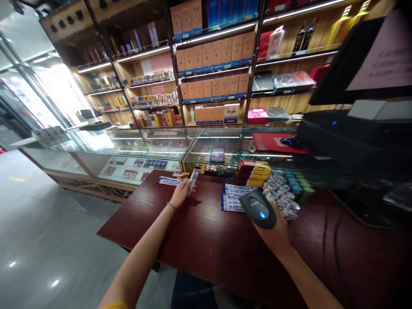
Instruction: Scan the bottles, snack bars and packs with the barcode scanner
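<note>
Both bare forearms point(144, 253) extend from the lower edge of view over a dark red-brown wooden table point(199, 240) with visible grain and a dull sheen. Glass-topped display counters point(144, 148) adjoin its far side, backed by lit wooden shelving stocked with orange-brown boxes point(212, 56). Grey polished floor point(61, 240) reflects light at left; a dark monitor point(380, 64) leans into view at upper right.

Table edges are traceable at left and front, meeting in a corner over the floor. Unbroken wood runs between the two hands and down to the near edge. Right of centre the surface is occupied: blue-and-white packets point(230, 197) lie in a row, with stacked red-and-yellow packs point(254, 171) behind them and clear containers point(281, 189), blue-topped and green-topped ones beside these.

Left hand point(182, 193), wearing a thin band at the wrist, is closed on a slim packet point(194, 177) at the table's far side; thumb and fingers pinch its lower part. Said packet is pale with a dark blue end, stands tilted, and its print is not legible. Similar packets point(169, 181) lie flat just to its left.

Right hand point(278, 229) is wrapped about a dark handheld scanner point(259, 208), raised before the packet row. Its rounded head shows a lit blue indicator; the handle and most fingers are hidden beneath.
</note>
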`<state>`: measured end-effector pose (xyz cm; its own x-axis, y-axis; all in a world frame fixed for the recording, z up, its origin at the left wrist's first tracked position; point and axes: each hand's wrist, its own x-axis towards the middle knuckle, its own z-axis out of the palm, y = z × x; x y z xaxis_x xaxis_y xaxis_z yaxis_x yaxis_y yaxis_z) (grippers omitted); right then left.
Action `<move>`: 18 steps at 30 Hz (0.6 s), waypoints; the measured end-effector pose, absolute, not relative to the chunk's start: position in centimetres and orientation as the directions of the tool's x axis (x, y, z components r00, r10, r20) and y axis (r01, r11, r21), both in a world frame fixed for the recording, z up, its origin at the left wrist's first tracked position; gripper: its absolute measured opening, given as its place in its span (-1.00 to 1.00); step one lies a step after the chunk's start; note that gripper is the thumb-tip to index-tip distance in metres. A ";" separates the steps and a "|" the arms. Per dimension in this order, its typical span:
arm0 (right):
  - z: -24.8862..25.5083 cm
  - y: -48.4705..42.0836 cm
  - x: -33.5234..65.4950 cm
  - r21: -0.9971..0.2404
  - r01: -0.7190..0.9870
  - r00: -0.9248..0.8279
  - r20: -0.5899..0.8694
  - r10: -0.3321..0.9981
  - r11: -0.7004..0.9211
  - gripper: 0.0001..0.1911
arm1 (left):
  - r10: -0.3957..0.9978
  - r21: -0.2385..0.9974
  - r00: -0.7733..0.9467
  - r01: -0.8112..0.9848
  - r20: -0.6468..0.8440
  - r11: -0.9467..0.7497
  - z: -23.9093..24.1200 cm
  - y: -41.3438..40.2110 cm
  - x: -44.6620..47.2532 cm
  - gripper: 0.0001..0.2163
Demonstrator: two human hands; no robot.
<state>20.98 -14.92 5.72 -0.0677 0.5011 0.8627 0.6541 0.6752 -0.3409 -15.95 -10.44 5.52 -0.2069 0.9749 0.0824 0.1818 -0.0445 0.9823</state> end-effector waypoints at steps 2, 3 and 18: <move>5.7 -14.8 21.2 -0.328 0.676 -0.062 0.867 0.494 0.660 -0.65 | 0.989 0.992 -0.130 -0.112 -0.069 0.055 6.1 -10.0 -12.9 -0.64; 5.7 -14.7 21.3 -0.324 0.684 -0.060 0.868 0.493 0.653 -0.65 | 0.989 0.971 -0.090 -0.221 -0.118 0.096 6.4 -9.9 -11.6 -0.65; 6.2 -14.6 22.7 -0.263 0.715 -0.302 0.720 0.626 0.648 -0.53 | 0.994 0.921 0.007 -0.374 -0.113 0.108 4.6 -11.3 -7.4 -0.60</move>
